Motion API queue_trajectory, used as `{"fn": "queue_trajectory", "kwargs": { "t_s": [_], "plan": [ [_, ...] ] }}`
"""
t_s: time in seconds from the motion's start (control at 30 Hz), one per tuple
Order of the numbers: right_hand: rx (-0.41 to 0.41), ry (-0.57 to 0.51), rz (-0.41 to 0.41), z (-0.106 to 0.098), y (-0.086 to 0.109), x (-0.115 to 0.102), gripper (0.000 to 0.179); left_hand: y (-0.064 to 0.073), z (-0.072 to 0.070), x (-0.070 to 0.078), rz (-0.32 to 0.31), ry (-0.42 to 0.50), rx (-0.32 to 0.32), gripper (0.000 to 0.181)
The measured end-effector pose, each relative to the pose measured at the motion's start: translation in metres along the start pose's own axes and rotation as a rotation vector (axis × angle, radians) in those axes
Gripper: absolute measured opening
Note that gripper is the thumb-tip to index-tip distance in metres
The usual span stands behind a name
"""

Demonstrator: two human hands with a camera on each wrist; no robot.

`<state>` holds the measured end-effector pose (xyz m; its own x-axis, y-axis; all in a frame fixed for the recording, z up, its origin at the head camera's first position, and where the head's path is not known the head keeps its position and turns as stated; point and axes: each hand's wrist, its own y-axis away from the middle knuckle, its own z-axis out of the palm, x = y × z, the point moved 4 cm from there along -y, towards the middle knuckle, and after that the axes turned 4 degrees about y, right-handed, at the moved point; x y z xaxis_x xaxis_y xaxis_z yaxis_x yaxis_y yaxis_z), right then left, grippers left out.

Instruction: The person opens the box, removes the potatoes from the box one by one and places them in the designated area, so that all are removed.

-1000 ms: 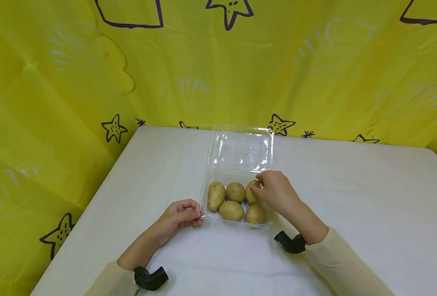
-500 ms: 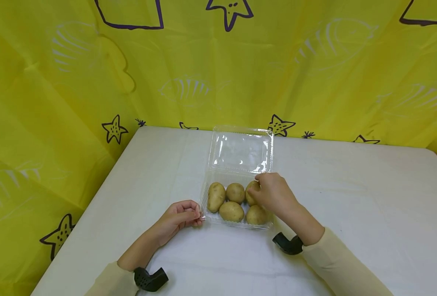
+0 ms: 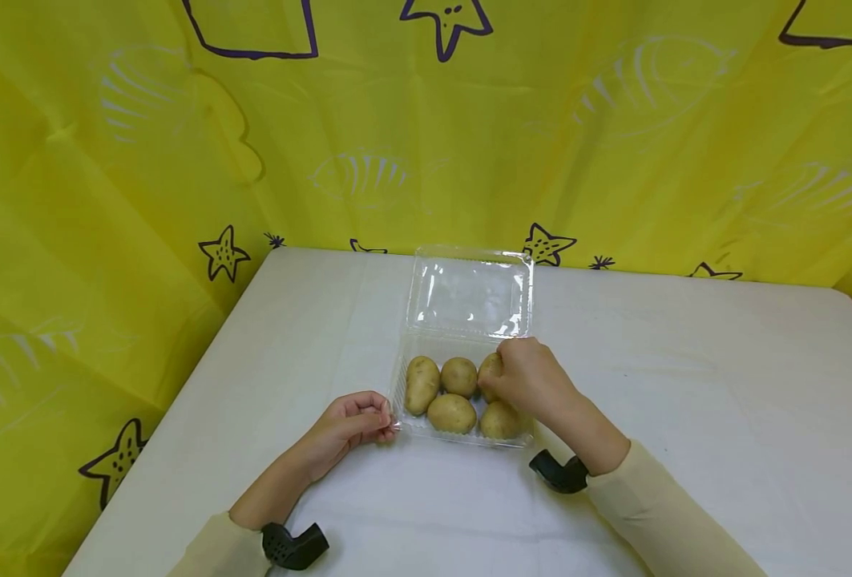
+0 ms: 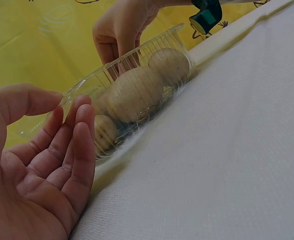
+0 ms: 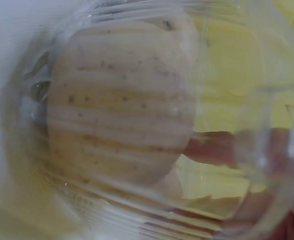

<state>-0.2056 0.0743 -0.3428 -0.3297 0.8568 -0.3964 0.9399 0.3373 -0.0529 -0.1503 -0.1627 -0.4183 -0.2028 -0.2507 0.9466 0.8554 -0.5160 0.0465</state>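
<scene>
A clear plastic clamshell container (image 3: pixel 462 437) stands on the table with its lid (image 3: pixel 469 292) raised at the back. Several potatoes lie inside in two rows. My left hand (image 3: pixel 353 421) pinches the container's front left corner between thumb and fingers, as the left wrist view also shows. At the back right, my right hand (image 3: pixel 537 377) reaches in from above and grips a potato (image 3: pixel 489 377), partly hidden by the fingers. In front of that hand lies another potato (image 3: pixel 500 420); the right wrist view shows a potato (image 5: pixel 119 100) close up through the ribbed wall.
A white cloth covers the table (image 3: pixel 685 385). Behind and to the left hangs a yellow curtain (image 3: pixel 426 120) with starfish and fish drawings. Each wrist carries a black camera, such as the left one (image 3: pixel 293 546).
My right hand has shifted slightly left, and its fingers have closed around the back right potato. The left hand stays at the container's corner.
</scene>
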Motion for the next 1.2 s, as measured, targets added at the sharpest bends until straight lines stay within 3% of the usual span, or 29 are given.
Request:
{"fn": "queue_trajectory", "kwargs": {
  "t_s": [0.17,0.43,0.67,0.97,1.2],
  "plan": [
    [-0.046,0.011,0.016,0.003,-0.001,-0.001,0.028,0.0,0.0,0.0,0.001,-0.003,0.004,0.005],
    [-0.023,0.049,-0.03,0.007,0.0,-0.005,0.032,0.0,0.0,-0.001,-0.002,-0.001,0.001,0.005],
    [-0.022,0.082,0.0,0.01,-0.001,-0.009,0.04,0.0,0.001,-0.001,-0.001,0.0,0.002,0.005],
    [-0.043,0.123,-0.018,0.017,-0.001,-0.011,0.054,0.0,0.002,-0.001,-0.001,0.006,0.006,0.005],
    [0.033,0.118,-0.03,0.019,0.001,-0.011,0.046,-0.001,0.001,-0.001,0.0,0.006,0.006,0.005]
  ]
}}
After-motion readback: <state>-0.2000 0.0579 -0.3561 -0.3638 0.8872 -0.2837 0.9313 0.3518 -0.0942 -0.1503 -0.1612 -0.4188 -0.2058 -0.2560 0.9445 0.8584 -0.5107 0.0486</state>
